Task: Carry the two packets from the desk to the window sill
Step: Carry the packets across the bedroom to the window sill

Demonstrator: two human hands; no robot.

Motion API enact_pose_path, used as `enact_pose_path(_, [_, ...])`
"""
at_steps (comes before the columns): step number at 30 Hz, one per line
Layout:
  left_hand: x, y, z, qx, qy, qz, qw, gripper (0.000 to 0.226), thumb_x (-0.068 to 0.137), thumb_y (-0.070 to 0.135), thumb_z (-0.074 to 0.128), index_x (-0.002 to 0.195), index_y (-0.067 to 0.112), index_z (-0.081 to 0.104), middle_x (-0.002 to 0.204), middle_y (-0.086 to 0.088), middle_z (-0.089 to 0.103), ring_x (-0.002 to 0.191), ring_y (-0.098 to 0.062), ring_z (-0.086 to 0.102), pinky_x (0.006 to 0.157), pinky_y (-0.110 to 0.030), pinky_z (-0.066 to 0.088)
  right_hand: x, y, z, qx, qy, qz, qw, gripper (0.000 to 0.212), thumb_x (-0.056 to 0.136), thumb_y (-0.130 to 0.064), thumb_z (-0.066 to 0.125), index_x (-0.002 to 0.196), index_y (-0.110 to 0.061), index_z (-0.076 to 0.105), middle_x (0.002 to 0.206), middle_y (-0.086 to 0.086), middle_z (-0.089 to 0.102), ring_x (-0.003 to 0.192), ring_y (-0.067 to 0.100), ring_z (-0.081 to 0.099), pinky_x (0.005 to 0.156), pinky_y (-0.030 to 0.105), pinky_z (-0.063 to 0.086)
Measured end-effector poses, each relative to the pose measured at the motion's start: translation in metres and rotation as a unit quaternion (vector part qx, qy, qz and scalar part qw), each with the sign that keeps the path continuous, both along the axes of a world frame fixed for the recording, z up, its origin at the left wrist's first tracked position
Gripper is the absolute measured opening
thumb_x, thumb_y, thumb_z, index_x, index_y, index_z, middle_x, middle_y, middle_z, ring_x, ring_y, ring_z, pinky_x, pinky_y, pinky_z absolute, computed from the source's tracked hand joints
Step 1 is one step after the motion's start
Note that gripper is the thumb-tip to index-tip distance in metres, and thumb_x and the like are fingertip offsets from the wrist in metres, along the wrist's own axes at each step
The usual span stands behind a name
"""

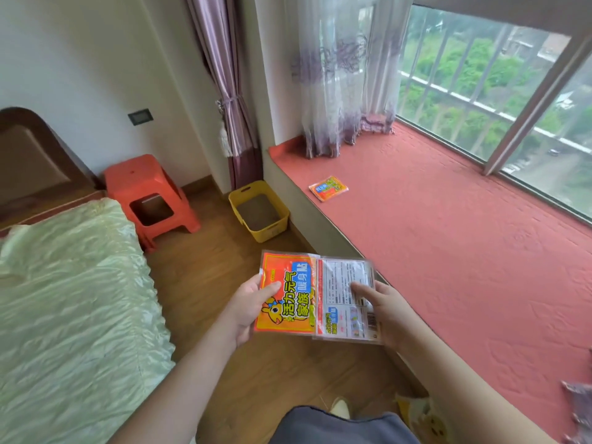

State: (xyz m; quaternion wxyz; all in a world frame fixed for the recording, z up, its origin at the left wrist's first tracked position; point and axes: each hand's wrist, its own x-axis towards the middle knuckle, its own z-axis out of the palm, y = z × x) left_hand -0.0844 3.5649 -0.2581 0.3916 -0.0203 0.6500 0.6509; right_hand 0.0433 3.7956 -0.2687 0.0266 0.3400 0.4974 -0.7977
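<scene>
I hold two flat packets side by side over the wooden floor, just short of the window sill's front edge. My left hand (248, 307) grips the orange packet (290, 293) with a cartoon and large printed characters, thumb on its face. My right hand (386, 310) grips the second packet (347, 302), which shows its pale printed back with a barcode. The two packets overlap slightly in the middle. The wide window sill (448, 238) is covered with a red quilted mat and lies to the right. A smaller orange packet (329, 188) lies on the mat near its front edge.
A bed with a pale green cover (70, 309) fills the left. An orange plastic stool (150, 197) and a yellow bin (259, 210) stand on the floor by the wall. Purple curtains (339, 91) hang at the sill's far end. Window glass (499, 91) bounds the sill.
</scene>
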Motion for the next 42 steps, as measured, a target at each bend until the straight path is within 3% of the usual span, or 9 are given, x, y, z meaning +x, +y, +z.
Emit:
enact_pose_path(3, [-0.024,0.012,0.004,0.005,-0.005,0.018,1.0,0.02,0.097,0.02,0.062,0.116,0.017,0.065,0.105,-0.016,0.079,0.089,-0.032,0.078,0.072,-0.043,0.065,-0.03,0.015,0.004,0.001,-0.002,0.023,1.0,0.017,0.097,-0.018,0.063,0.111,-0.009,0.066,0.097,0.017,0.081,0.084,0.036,0.079,0.06,0.042,0.064])
enact_pose_path(8, [-0.06,0.027,0.004,0.007,-0.012,0.032,0.999,0.022,0.097,0.021,0.062,0.118,0.017,0.065,0.108,-0.016,0.079,0.095,-0.035,0.076,0.082,-0.048,0.062,-0.077,0.031,0.005,-0.003,-0.011,0.025,1.0,0.016,0.1,-0.02,0.059,0.111,-0.009,0.065,0.093,0.016,0.081,0.079,0.035,0.079,0.057,0.041,0.063])
enact_pose_path(13, [-0.106,0.033,-0.004,0.005,-0.022,0.048,0.999,0.021,0.098,0.021,0.06,0.118,0.016,0.066,0.106,-0.016,0.079,0.092,-0.033,0.077,0.076,-0.045,0.064,-0.127,0.038,0.0,-0.005,-0.025,0.02,0.999,0.017,0.1,-0.021,0.058,0.111,-0.009,0.065,0.09,0.015,0.081,0.076,0.035,0.079,0.054,0.039,0.062])
enact_pose_path(19, [-0.187,0.034,-0.015,0.004,-0.033,0.043,0.999,0.021,0.099,0.023,0.059,0.118,0.018,0.066,0.108,-0.016,0.079,0.097,-0.035,0.076,0.085,-0.051,0.061,-0.206,0.037,-0.008,0.019,-0.038,0.028,0.999,0.018,0.1,-0.023,0.058,0.11,-0.011,0.065,0.091,0.012,0.082,0.08,0.034,0.079,0.059,0.041,0.064])
enact_pose_path(24, [-0.265,0.031,-0.011,0.019,-0.036,0.032,0.999,0.02,0.099,0.021,0.058,0.118,0.02,0.066,0.106,-0.015,0.079,0.093,-0.032,0.077,0.08,-0.047,0.063,-0.276,0.037,-0.006,0.033,-0.046,0.021,0.998,0.018,0.1,-0.026,0.059,0.111,-0.014,0.065,0.092,0.011,0.082,0.084,0.034,0.079,0.063,0.042,0.065])
enact_pose_path(27, [-0.303,0.032,-0.01,0.018,-0.032,0.011,0.999,0.023,0.099,0.021,0.057,0.121,0.02,0.066,0.11,-0.015,0.078,0.098,-0.035,0.075,0.088,-0.054,0.059,-0.31,0.037,-0.004,0.051,-0.049,0.019,0.997,0.019,0.099,-0.027,0.058,0.114,-0.016,0.065,0.092,0.008,0.082,0.085,0.034,0.079,0.067,0.044,0.064])
enact_pose_path(31, [-0.343,0.043,-0.013,0.002,-0.029,-0.016,0.999,0.023,0.1,0.024,0.057,0.121,0.022,0.066,0.112,-0.015,0.078,0.104,-0.037,0.073,0.096,-0.061,0.054,-0.343,0.043,-0.005,0.051,-0.052,0.006,0.997,0.02,0.1,-0.028,0.057,0.114,-0.017,0.065,0.094,0.007,0.082,0.086,0.033,0.079,0.069,0.044,0.064])
enact_pose_path(38, [-0.403,0.091,-0.024,-0.017,-0.033,-0.052,0.998,0.021,0.099,0.028,0.058,0.118,0.025,0.066,0.109,-0.011,0.079,0.101,-0.033,0.075,0.095,-0.058,0.056,-0.388,0.079,-0.014,0.045,-0.059,-0.021,0.997,0.02,0.101,-0.027,0.056,0.114,-0.014,0.064,0.093,0.007,0.082,0.086,0.032,0.079,0.073,0.046,0.063])
enact_pose_path(42, [-0.435,0.138,-0.025,-0.012,-0.033,-0.066,0.997,0.022,0.099,0.021,0.059,0.121,0.018,0.065,0.112,-0.016,0.078,0.098,-0.034,0.076,0.086,-0.051,0.061,-0.415,0.113,-0.021,0.016,-0.05,-0.055,0.997,0.016,0.103,-0.018,0.053,0.11,-0.01,0.064,0.08,0.007,0.082,0.071,0.027,0.08,0.053,0.036,0.062])
